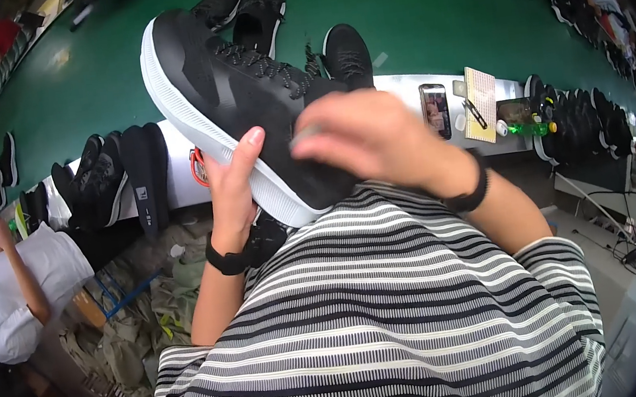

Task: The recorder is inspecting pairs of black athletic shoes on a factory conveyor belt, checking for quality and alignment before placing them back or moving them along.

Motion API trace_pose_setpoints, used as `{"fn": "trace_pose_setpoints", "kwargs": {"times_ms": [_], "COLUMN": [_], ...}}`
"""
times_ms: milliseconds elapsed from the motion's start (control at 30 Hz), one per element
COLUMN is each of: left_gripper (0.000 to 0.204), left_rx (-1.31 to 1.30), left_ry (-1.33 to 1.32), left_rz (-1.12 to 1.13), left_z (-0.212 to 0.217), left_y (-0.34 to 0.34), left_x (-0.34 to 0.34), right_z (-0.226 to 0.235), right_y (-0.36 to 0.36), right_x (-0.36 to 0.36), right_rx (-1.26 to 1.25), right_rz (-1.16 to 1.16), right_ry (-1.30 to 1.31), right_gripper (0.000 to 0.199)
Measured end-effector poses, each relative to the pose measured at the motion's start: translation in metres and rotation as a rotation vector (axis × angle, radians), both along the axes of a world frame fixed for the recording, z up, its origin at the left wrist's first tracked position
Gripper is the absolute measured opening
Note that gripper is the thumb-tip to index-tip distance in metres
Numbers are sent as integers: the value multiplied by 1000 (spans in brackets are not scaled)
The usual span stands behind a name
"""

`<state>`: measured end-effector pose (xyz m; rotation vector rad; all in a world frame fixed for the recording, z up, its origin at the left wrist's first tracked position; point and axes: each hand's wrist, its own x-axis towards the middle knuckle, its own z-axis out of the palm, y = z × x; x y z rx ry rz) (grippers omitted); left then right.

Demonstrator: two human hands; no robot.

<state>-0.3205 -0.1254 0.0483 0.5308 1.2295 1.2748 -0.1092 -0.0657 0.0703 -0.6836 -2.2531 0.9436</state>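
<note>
A black sneaker (257,98) with a thick white ridged sole is held up before my chest, toe pointing to the far left. My left hand (230,186) grips it low on the sole side, thumb pressed against the white sidewall. Over the heel area, my right hand (387,141) is closed and smeared by motion. A small greyish piece (308,133) shows at its fingertips, too blurred to name. The hand hides part of the shoe's collar. Dark bands circle both wrists.
Beyond lies a green belt (407,18) carrying several black sneakers. On the pale ledge are a phone (435,112), a notepad (478,89) with a pen, a green bottle (530,128) and an orange ring-shaped thing (199,168). A white-shirted co-worker (24,285) is at left.
</note>
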Motion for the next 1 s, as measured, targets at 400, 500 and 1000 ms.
{"fn": "trace_pose_setpoints", "kwargs": {"times_ms": [400, 500, 1000], "left_gripper": [41, 41, 42], "left_rx": [44, 43, -46], "left_ry": [76, 57, -9], "left_rz": [-85, -72, 74], "left_z": [-11, -12, -18], "left_y": [9, 6, 4], "left_x": [-6, -8, -9], "right_z": [-25, -27, -15], "right_y": [-19, -14, -6], "right_x": [19, 35, 48], "right_rx": [30, -77, -77], "right_rz": [120, 13, -120], "right_ry": [-74, -488, -381], "right_gripper": [16, 14, 12]}}
